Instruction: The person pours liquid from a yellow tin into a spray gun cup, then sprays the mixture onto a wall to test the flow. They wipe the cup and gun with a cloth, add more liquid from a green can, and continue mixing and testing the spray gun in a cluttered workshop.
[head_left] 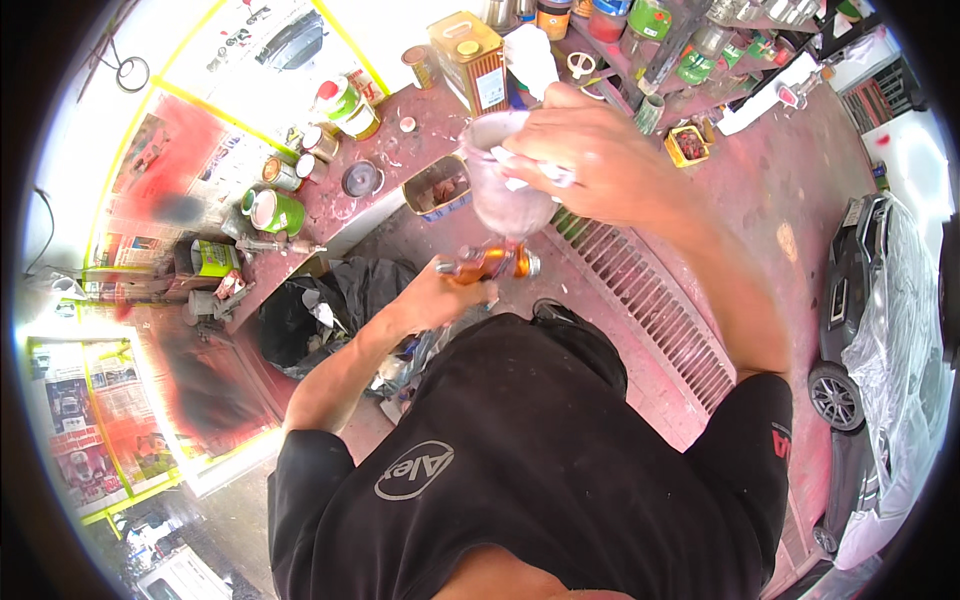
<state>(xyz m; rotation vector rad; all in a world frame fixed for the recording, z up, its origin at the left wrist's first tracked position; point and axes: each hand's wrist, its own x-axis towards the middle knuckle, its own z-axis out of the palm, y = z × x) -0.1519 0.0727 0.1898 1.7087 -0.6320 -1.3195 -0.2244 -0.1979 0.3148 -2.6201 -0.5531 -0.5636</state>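
- Gripping the orange spray gun [497,264], the left hand [440,298] has its fingers closed around the body; the gun is held in front of the black shirt [540,420], above the floor.
- On top of the gun, the cloudy cup [507,195] appears to be joined at its base. That low hold probably steadies the gun and leaves the cup's mouth free.
- At the cup's upper rim, the right hand [590,160] is closed on a white wipe [545,173], paper or cloth, I cannot tell which. Whether any fingertips reach inside is hidden.
- Beyond the cup, a rectangular container [437,188] stands at the edge of the reddish workbench [395,155]. A tall rectangular tin [470,65] and a green can [278,213] stand farther along, perhaps lined up to be within reach.
- Outermost, printed newspaper [75,390] covers panels at the left, likely against overspray; clear sheeting [900,350] drapes a dark car [850,265] at the right.
- Lettering: the shirt bears a pale oval logo [413,470], the tin a striped label [491,92].
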